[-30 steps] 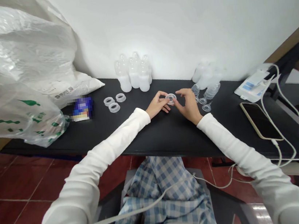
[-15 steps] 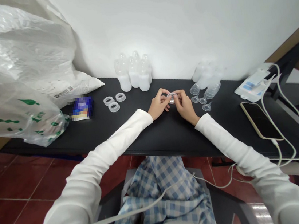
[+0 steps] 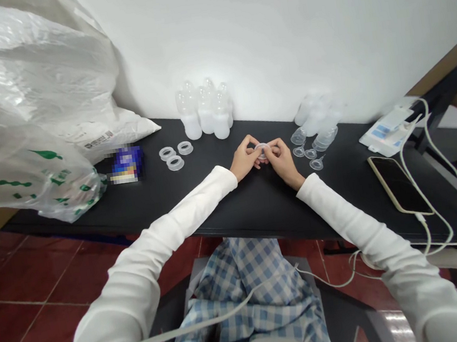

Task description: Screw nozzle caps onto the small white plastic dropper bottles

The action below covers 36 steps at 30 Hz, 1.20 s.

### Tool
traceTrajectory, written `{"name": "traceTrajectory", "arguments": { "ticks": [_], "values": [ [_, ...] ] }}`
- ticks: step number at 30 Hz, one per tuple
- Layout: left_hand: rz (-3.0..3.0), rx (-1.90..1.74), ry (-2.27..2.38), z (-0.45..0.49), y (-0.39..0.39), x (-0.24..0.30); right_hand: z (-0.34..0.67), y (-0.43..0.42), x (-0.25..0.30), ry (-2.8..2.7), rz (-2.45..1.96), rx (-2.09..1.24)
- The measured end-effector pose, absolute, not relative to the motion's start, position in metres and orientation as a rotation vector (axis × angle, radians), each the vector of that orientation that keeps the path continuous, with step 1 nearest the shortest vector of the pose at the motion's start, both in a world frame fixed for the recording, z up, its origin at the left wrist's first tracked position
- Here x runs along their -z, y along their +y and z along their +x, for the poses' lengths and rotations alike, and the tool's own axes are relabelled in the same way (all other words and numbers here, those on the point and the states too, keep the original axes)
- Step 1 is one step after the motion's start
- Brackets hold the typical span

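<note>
A clear plastic bottle collar (image 3: 262,150) is getting pinched right now, our left hand (image 3: 246,158) and right hand (image 3: 282,163) both closing narrow on it, over the black table (image 3: 234,212), between three matching collars (image 3: 174,156) and clear nipples (image 3: 309,154)!

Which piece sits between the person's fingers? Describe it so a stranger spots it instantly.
On the black table, the person's left hand and right hand meet mid-table. Pinched between their fingers is a clear plastic ring, the only one held; three similar rings lie further left.
</note>
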<state>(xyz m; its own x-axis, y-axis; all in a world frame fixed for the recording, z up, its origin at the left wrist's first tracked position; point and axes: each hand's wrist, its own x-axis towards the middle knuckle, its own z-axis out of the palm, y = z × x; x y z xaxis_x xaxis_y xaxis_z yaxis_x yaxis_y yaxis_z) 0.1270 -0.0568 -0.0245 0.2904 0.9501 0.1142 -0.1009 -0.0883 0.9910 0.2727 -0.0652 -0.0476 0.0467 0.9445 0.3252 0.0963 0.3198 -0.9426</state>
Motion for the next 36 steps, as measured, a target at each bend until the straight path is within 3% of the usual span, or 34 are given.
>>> {"name": "traceTrajectory", "arguments": {
  "ticks": [36],
  "values": [
    [1.27, -1.085, 0.861, 0.128, -0.0541, 0.0284, 0.2772, -0.0673, 0.0429, -1.456, -1.05, -0.803]
  ]
}}
